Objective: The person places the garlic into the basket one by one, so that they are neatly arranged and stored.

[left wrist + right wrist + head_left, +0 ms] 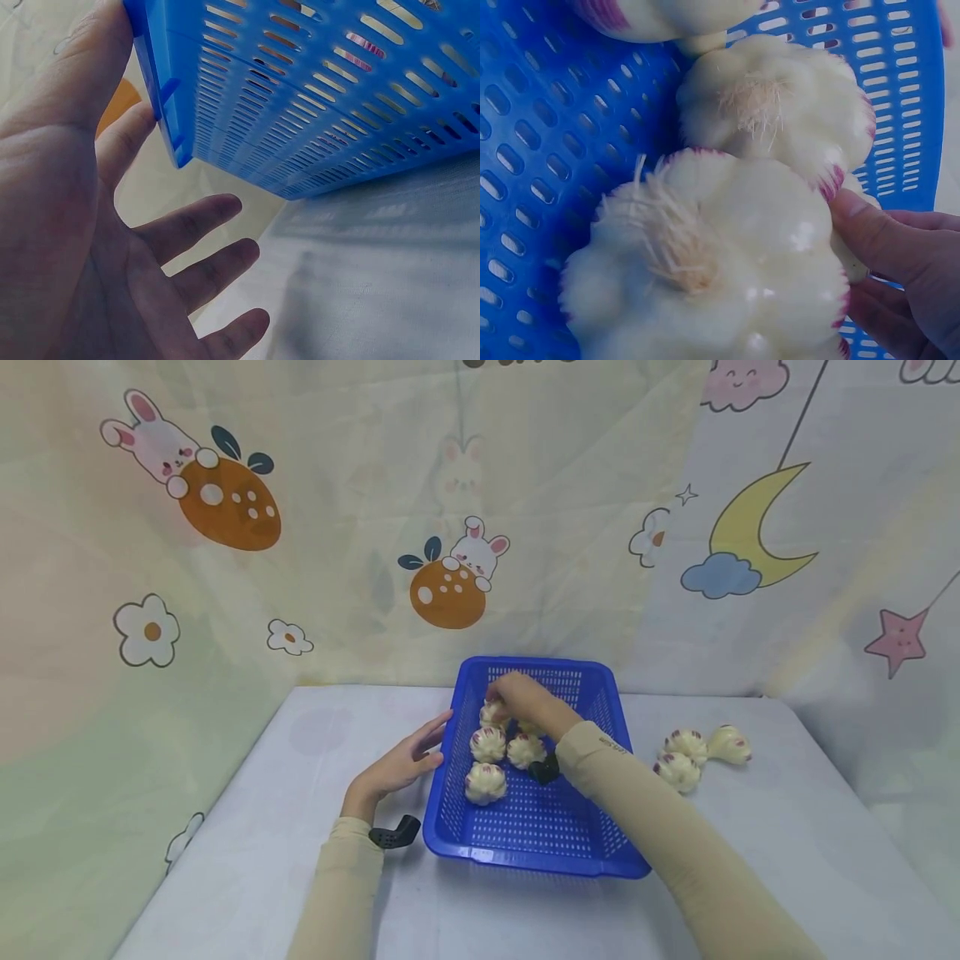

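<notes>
Inside a blue plastic basket (536, 862) sit several white garlic bulbs (486, 783) with purple streaks. My right hand (525, 700) reaches in at the far left and grips a garlic bulb (493, 713) between thumb and fingers. In the right wrist view, the thumb (862, 225) lies against pale garlic, and a large bulb (712, 255) with dry roots fills the foreground, partly blocking the grip. On the basket's left side, my left hand (397, 767) touches the rim with thumb and index finger, the other fingers spread and extended below it.
To the right of the basket, a small group of garlic bulbs (678, 772) lies on the white table (780, 827); one (729, 745) shows its long neck. A patterned cloth (337, 527) with cartoon rabbits hangs behind the table.
</notes>
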`<action>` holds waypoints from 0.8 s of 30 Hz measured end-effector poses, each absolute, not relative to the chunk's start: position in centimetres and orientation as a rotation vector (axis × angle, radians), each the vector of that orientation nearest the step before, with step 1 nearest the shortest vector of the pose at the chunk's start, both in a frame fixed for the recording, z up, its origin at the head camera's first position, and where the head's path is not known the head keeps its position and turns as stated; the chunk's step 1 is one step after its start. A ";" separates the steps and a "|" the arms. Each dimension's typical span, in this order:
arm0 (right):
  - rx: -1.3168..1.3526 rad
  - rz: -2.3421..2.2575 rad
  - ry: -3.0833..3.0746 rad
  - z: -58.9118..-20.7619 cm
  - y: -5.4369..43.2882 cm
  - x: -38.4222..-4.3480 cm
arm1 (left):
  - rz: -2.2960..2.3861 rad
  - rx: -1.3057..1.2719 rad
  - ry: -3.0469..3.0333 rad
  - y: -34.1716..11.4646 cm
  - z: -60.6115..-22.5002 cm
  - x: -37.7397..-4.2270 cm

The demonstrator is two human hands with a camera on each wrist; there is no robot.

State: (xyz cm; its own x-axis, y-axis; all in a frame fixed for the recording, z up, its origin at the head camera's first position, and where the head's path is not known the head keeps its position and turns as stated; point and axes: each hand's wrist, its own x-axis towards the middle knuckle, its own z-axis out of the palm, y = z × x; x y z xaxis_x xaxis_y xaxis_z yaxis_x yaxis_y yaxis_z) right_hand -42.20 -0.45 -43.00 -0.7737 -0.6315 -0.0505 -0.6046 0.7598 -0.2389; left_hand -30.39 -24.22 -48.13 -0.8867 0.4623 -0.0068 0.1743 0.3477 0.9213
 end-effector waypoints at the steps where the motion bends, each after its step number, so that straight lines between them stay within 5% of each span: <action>1: -0.994 -0.317 2.827 -43.0 -0.4 -42.2 | 1.552 0.562 2.348 -24.2 -48.2 -30.4; 24: -0.879 -0.492 2.777 -42.9 0.4 -41.4 | 1.579 0.581 2.333 -24.2 -48.7 -30.7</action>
